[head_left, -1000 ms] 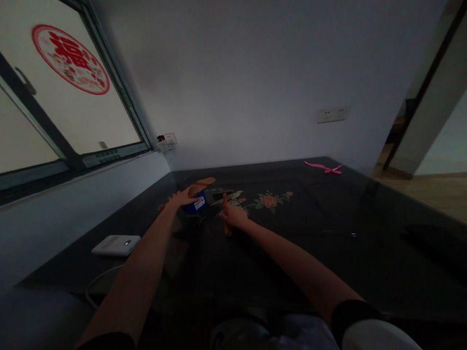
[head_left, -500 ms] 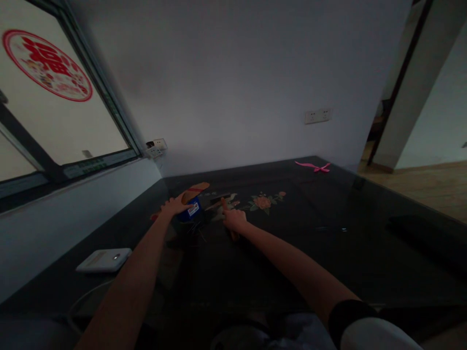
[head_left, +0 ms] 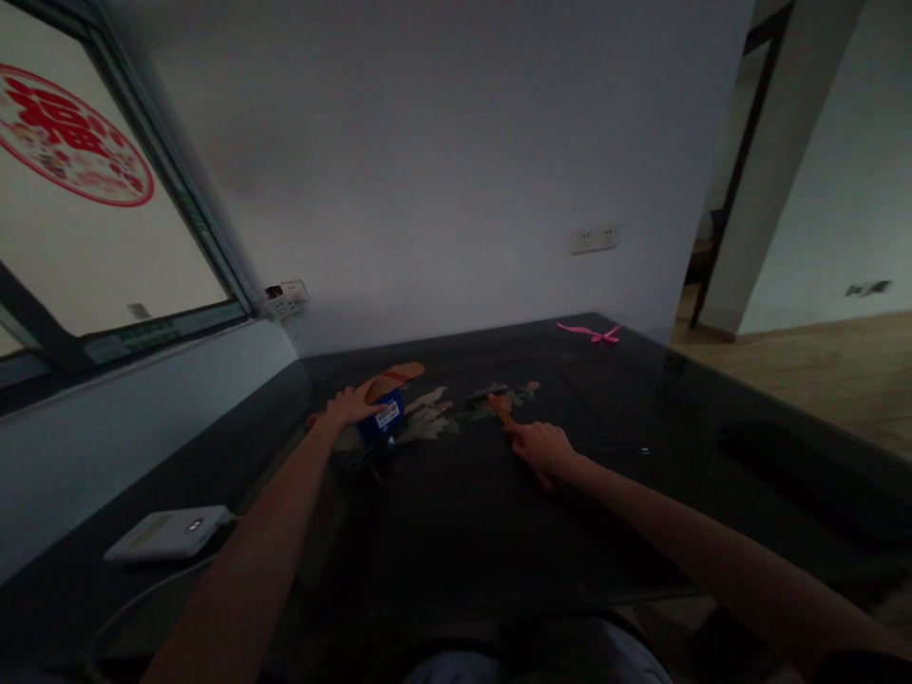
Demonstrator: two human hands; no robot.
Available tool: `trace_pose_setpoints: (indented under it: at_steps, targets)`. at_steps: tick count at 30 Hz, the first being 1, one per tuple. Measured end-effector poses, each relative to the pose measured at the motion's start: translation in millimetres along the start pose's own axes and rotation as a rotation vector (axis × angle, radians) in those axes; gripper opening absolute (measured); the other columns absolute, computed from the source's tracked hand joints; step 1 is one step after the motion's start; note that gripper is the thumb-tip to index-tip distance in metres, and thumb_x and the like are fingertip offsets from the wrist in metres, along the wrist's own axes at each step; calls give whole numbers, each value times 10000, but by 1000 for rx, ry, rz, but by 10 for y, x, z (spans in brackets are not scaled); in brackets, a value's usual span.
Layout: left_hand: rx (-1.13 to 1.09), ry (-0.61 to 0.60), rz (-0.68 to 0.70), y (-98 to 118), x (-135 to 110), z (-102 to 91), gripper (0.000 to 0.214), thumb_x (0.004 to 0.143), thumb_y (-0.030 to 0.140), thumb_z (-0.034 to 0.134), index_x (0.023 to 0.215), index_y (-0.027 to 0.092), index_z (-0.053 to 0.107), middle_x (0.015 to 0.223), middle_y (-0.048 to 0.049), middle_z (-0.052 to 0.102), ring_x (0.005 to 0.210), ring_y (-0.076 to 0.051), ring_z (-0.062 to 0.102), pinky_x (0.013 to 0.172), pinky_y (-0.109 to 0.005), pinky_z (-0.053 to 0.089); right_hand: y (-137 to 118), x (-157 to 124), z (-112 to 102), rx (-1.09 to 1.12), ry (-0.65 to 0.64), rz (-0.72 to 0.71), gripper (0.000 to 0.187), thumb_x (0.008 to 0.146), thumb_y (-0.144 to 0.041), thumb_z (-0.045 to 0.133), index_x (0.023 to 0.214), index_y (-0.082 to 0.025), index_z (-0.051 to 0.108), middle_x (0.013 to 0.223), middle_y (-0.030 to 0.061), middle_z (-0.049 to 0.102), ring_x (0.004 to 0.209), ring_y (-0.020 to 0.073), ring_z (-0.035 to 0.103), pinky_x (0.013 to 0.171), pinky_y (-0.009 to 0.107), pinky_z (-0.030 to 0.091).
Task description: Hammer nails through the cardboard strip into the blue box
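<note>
My left hand (head_left: 349,406) is closed round a long tan sole-shaped piece (head_left: 397,375) with reddish lines on it. Below that piece, against my fingers, is a blue block-like thing (head_left: 383,418) with a white label; whether the two are joined I cannot tell. Several thin dark nail-like pieces (head_left: 366,465) lie on the table just in front of it. In my right hand (head_left: 543,448) is a hammer (head_left: 502,410), gripped by its wooden handle, the index finger stretched along it. Its dark head is over the table's floral print, to the right of the blue thing.
The dark glossy table (head_left: 456,532) meets a wall at the back. A white power bank (head_left: 167,534) with a cable lies at the left. A pink ribbon (head_left: 591,333) is at the far right corner, and a dark flat object (head_left: 805,475) at the right.
My right hand has moved right with the hammer, away from the blue thing. My left hand keeps its hold. The view has turned slightly right.
</note>
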State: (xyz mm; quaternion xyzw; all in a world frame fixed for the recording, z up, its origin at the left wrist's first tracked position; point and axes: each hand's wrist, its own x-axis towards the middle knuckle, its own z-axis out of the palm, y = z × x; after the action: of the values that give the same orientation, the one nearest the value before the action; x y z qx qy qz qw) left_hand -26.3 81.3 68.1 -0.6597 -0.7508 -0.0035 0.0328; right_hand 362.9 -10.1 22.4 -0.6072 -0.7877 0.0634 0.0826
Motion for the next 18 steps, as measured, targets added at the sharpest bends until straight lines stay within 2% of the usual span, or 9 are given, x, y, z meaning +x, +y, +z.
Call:
trace_pose_setpoints:
  at_steps: [4, 8, 13, 18]
  targets:
    - [-5, -11, 123, 431, -10, -36, 983, 619, 778, 446, 1434, 308, 161, 1327, -191, 434, 1159, -414, 445, 893, -508, 350, 388, -258, -108, -15, -8, 63, 428, 838, -305, 426, 1247, -310, 554, 1001, 130, 693, 853, 296, 662, 685, 386, 461]
    - [5, -36, 348, 909, -145, -93, 971, 644, 753, 457, 1438, 294, 137, 1347, -154, 423, 1182, -360, 436, 941, -456, 337, 658, -467, -186, -51, -14, 137, 438, 853, -322, 398, 1272, -311, 527, 1005, 112, 692, 879, 297, 658, 684, 382, 471]
    - [-47, -67, 593, 1406, -401, -179, 1023, 624, 723, 530, 1442, 285, 102, 1364, -130, 403, 1198, -340, 417, 966, -426, 326, 727, -596, -238, -86, -9, 198, 438, 859, -288, 393, 1277, -290, 525, 1002, 119, 695, 893, 299, 658, 700, 390, 477]
    - [-108, -77, 754, 1660, -613, -199, 1055, 614, 693, 576, 1448, 284, 75, 1377, -136, 381, 1218, -338, 393, 994, -448, 298, 678, -623, -235, -93, 4, 207, 445, 844, -242, 395, 1263, -254, 545, 1001, 134, 696, 888, 313, 660, 683, 401, 495]
